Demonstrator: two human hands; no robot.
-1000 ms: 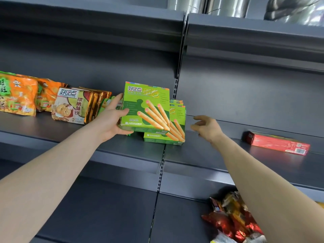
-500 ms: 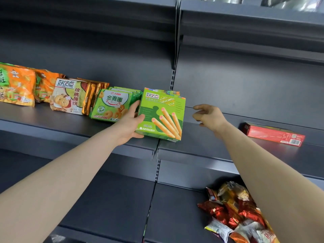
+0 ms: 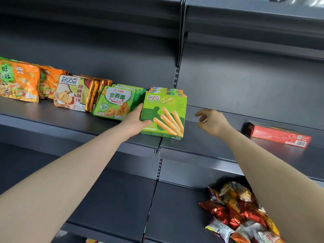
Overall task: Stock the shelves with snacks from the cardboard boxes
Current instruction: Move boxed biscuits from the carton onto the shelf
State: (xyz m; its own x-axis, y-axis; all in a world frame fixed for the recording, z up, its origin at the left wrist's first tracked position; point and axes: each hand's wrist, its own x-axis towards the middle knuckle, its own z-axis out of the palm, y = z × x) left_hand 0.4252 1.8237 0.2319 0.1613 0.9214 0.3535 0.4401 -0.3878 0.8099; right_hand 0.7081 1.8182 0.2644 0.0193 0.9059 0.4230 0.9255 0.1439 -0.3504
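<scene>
Both forearms reach forward. The left hand (image 3: 135,121) grips the edge of a green box (image 3: 164,116), thumb in front; the right hand (image 3: 213,122) hovers loosely curled, empty.

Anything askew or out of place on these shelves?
Yes. The red box lies flat and skewed, alone on the right shelf bay, while the packs further left stand facing out. On the lower shelf, foil snack bags sit in a loose heap, not lined up.

Soft even light, deep shadow under the upper shelf (image 3: 245,14), glints on foil packets (image 3: 228,209), wide-angle bowing at edges
</scene>
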